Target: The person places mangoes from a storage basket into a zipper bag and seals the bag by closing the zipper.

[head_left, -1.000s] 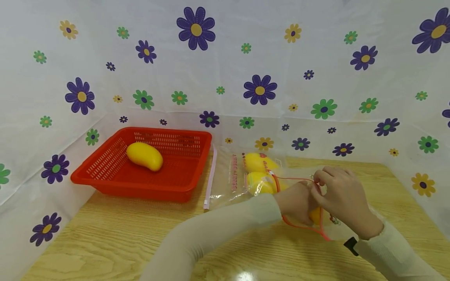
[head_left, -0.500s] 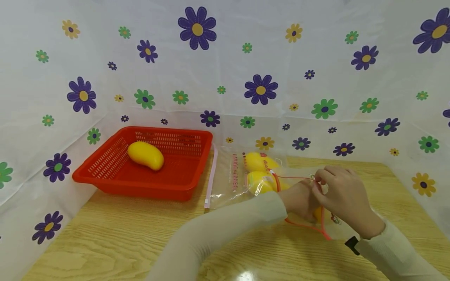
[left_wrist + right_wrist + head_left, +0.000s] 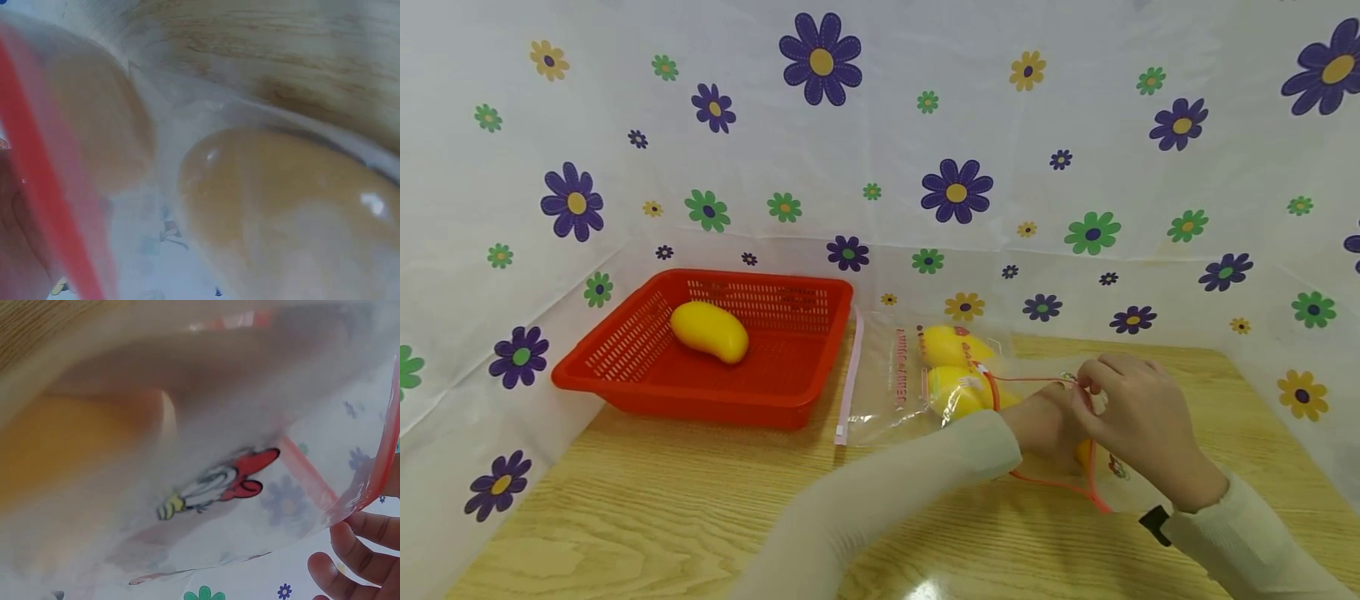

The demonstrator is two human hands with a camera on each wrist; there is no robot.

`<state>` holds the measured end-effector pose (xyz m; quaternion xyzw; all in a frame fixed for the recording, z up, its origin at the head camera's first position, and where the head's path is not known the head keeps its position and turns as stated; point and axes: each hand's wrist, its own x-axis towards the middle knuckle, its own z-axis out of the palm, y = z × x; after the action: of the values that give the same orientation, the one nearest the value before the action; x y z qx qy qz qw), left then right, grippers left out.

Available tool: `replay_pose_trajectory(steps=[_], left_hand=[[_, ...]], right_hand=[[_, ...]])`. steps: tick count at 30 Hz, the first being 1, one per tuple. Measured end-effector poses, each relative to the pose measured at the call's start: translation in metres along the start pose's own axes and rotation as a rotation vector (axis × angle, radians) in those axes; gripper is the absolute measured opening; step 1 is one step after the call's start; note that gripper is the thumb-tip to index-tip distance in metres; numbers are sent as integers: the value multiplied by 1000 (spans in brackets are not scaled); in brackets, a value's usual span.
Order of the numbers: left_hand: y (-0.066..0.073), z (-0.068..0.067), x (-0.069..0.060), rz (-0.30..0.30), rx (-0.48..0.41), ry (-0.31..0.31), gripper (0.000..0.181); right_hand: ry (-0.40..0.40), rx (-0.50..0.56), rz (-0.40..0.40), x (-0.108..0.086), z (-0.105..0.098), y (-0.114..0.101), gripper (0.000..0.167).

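My left hand (image 3: pixel 1047 427) reaches through the red-edged mouth of a clear zip bag (image 3: pixel 1108 487), holding a yellow mango (image 3: pixel 1084 452) that shows below it. Its fingertips are hidden behind the other hand. My right hand (image 3: pixel 1142 425) pinches the bag's red zip edge (image 3: pixel 381 459), with fingers (image 3: pixel 362 559) at that edge in the right wrist view. Through the plastic there, a blurred mango (image 3: pixel 81 450) lies beside a red cartoon print. The left wrist view shows two mangoes (image 3: pixel 294 200) behind hazy plastic and a red strip (image 3: pixel 47 175).
A red basket (image 3: pixel 700 404) stands at the left with one mango (image 3: pixel 709 332) in it. Another clear bag (image 3: pixel 880 375), with a pink zip strip (image 3: pixel 848 383), lies mid-table holding yellow mangoes (image 3: pixel 955 342). A flowered white curtain (image 3: pixel 880 133) surrounds the wooden table (image 3: pixel 647 508).
My left hand has moved slightly right, deeper into the red-edged bag, and the mango with it. My right hand has shifted slightly right, still pinching the edge. Basket and pink-zip bag stay put.
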<state>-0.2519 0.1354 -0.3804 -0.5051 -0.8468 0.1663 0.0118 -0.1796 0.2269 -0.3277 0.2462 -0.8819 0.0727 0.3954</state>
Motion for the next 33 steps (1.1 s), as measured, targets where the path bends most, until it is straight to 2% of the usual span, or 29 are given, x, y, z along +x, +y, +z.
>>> replay_pose_trajectory(steps=[6,10,16,24,29,33], left_hand=[[1,3,9,-88,-135,-70,53],[3,3,16,-106,-140,-103,51],[4,4,23,-113,-130,-77,51],[7,7,25,-133,-222,-64,40],[8,10,27,-142,-236,-39,43],[10,11,29,-143,-214,-50,38]], right_hand=[[5,2,10,0,-3,1,11],[12,-5,7,0,-5,1,12],[24,-5,5,-1,-7,3,11],[34,-4,12,-3,-7,5,10],[37,2,19,-4,-8,5,10],[41,5,14,-4,-8,6,10]])
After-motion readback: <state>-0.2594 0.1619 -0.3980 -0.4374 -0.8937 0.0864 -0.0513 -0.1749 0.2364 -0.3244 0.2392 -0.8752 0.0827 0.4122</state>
